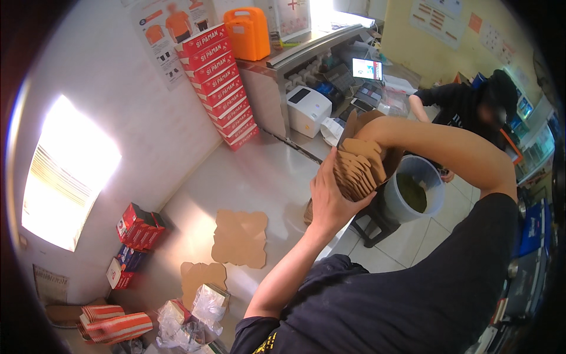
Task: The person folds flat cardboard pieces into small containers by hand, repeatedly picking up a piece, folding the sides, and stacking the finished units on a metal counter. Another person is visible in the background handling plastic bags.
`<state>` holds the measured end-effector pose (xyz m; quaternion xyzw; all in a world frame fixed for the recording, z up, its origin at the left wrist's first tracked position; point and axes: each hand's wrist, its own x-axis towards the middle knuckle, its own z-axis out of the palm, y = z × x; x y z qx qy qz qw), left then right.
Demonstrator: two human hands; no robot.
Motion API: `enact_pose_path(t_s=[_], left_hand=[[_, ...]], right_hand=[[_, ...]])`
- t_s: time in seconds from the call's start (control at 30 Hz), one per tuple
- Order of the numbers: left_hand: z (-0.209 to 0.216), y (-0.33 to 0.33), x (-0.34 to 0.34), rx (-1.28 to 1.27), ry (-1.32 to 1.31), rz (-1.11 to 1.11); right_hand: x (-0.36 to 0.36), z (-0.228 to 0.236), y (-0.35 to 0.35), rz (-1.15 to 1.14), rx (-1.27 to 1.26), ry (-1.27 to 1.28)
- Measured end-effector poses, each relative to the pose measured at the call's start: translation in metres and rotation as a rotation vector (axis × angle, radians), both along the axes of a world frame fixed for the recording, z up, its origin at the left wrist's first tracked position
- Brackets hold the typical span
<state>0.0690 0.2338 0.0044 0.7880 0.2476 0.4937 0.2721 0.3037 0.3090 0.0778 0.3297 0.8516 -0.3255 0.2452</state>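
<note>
A thick stack of brown cardboard blanks with scalloped edges [355, 171] is held up beside the light grey counter. My left hand [329, 197] is closed on the near left side of the stack, thumb along the lower edge and fingers up its side. From the right my other arm reaches over the stack; my right hand [377, 131] is at its far upper side, and its fingers are hidden behind the cardboard. On the counter lie a flat unfolded blank [239, 239] and a second cardboard piece [200, 277], partly covered by plastic-wrapped packs.
A tall stack of red boxes [218, 88] stands against the wall near an orange case [247, 34]. A white printer [308, 111] sits beyond. A clear bucket [433, 197] with green contents is by a dark stool [371, 227]. Another person [466, 106] bends at right. Plastic-wrapped packs [209, 307] lie near.
</note>
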Motion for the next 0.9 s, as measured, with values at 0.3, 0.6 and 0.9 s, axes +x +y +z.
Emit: enact_pose_path(t_s=[0.3,0.6,0.9], left_hand=[[0.008,0.013,-0.006,-0.142,0.024,-0.006],[0.008,0.026,-0.010,-0.205,0.018,-0.008],[-0.180,0.052,-0.144,-0.799,0.459,0.157]], right_hand=[[-0.051,0.059,-0.021,-0.221,0.239,-0.212],[-0.050,0.066,-0.010,-0.182,0.252,-0.171],[-0.048,0.154,-0.121,-0.659,0.836,0.260]])
